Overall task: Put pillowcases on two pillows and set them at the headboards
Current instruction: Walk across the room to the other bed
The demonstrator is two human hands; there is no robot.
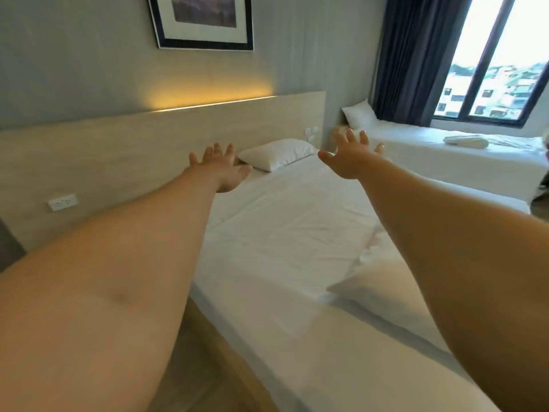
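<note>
Head view: both hands, left hand (221, 171) and right hand (350, 156), spread empty above near pillow (277, 153) at headboard (148, 138).

text: none legible | labels: none (wall outlet (63, 202) unmarked)

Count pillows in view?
2. One pillow lies at the near bed's headboard; the other pillow lies at the far bed's head, by the curtain. More may be out of frame.
</note>
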